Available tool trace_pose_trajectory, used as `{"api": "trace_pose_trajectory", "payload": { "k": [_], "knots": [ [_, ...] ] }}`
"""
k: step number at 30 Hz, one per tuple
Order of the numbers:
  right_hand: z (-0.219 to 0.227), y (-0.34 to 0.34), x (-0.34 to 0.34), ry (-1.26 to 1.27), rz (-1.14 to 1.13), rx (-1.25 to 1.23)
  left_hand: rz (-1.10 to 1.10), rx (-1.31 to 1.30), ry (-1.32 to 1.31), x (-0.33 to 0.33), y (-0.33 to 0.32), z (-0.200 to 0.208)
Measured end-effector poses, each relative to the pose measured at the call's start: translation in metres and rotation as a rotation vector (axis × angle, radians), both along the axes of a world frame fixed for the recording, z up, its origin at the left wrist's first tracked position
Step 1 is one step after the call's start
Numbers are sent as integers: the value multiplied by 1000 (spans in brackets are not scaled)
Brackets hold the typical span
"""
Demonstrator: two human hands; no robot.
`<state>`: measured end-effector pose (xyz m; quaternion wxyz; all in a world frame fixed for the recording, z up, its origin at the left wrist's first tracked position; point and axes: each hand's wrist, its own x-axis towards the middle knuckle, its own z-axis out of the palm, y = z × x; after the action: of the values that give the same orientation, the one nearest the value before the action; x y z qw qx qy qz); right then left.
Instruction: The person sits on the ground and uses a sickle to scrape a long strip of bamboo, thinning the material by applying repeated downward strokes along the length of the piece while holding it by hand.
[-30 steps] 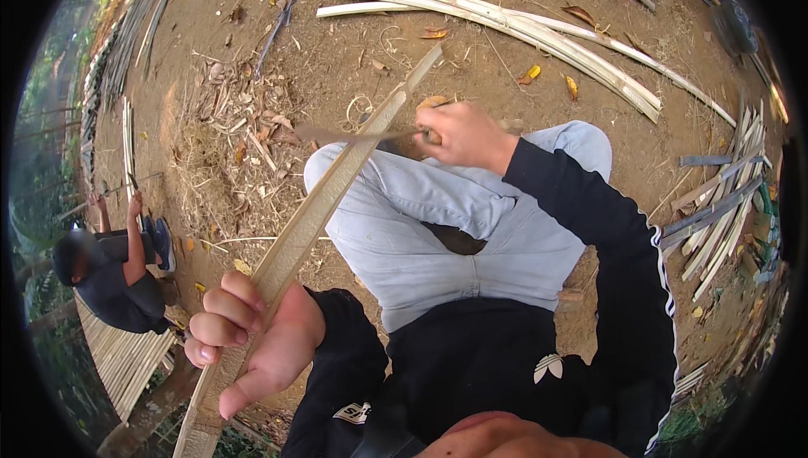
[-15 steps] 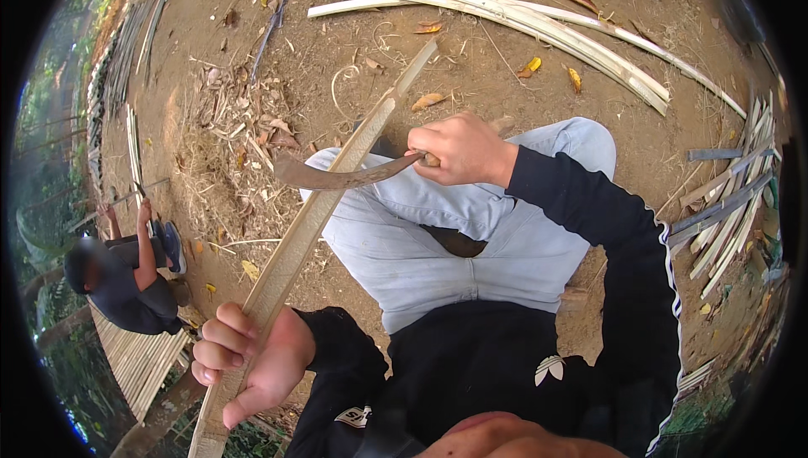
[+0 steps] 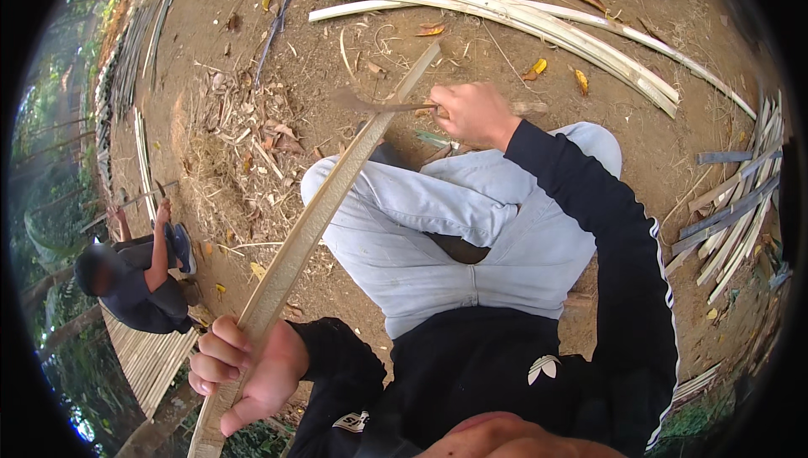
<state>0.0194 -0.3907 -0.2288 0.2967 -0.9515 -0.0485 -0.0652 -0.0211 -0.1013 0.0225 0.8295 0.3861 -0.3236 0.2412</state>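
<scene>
A long split bamboo strip (image 3: 313,214) slants from the lower left up past my knees. My left hand (image 3: 261,370) is closed round its lower part, fingers wrapped over the edge. In my right hand (image 3: 476,114) is a curved knife (image 3: 404,108), gripped by the handle, its blade pointing left. The blade lies across the upper part of the strip and appears to touch it; its tip is smeared by motion. Part of a wooden handle shows beyond my fist.
Pale bamboo strips (image 3: 505,13) lie on the dirt ahead, and more are piled at right (image 3: 741,197). Shavings and dry leaves (image 3: 269,130) litter the ground left of my folded legs (image 3: 404,247). Another person (image 3: 139,281) sits at far left beside a slatted bamboo platform (image 3: 151,357).
My right hand has moved the knife forward along the strip, away from my body, and the blade has turned. The left hand keeps its hold in nearly the same place.
</scene>
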Motion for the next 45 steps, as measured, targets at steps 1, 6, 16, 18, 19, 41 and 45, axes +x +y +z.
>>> {"api": "trace_pose_trajectory", "payload": {
  "k": [1, 6, 16, 18, 19, 41, 45],
  "knots": [
    [7, 11, -10, -64, 36, 78, -21, -18, 15, 0, 4, -2],
    [-2, 1, -3, -23, -53, 30, 53, 78, 9, 4, 8, 5],
    [-7, -9, 1, 73, -83, -93, 75, 59, 25, 18, 15, 2],
    [4, 9, -11, -62, 6, 81, 91, 93, 25, 21, 27, 5],
    [7, 14, -18, -121, 56, 161, 103, 103, 35, 20, 29, 3],
    [-20, -4, 4, 152, -103, 121, 10, 41, 28, 32, 42, -7],
    [-12, 1, -2, 171, -32, 77, 55, 31, 51, 34, 53, -11]
  ]
}}
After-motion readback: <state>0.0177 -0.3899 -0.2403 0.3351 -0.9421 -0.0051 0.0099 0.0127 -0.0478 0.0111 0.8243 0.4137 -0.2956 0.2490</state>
